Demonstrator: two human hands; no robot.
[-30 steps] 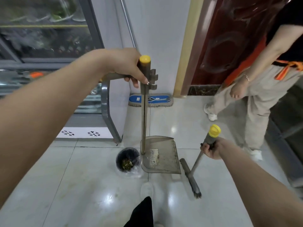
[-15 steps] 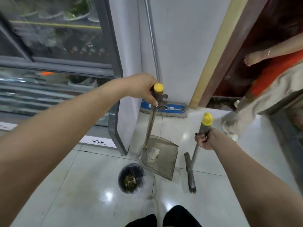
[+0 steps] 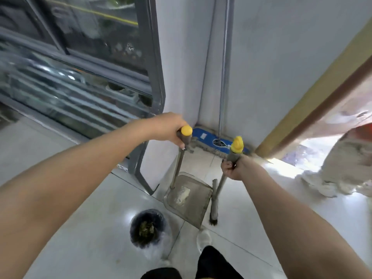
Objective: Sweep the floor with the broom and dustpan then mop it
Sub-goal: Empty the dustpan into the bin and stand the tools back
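The dustpan (image 3: 187, 200) stands on the floor (image 3: 80, 228) at centre frame, with pale debris in its tray. The left hand (image 3: 168, 127) is curled round the top of its yellow-capped handle. Just right of it is the broom (image 3: 214, 200), bristles down, with the right hand (image 3: 234, 168) gripping its handle below the yellow cap. A blue mop (image 3: 205, 136) leans against the wall (image 3: 281, 67) behind. A bin (image 3: 146, 228) sits at lower centre, a glass cabinet (image 3: 70, 77) at upper left, and another person's leg (image 3: 342, 168) at the right edge.

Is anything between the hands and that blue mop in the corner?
Only what they hold: the left hand grips the dustpan, the right hand the broom, both standing just before the mop. Nothing else visible.
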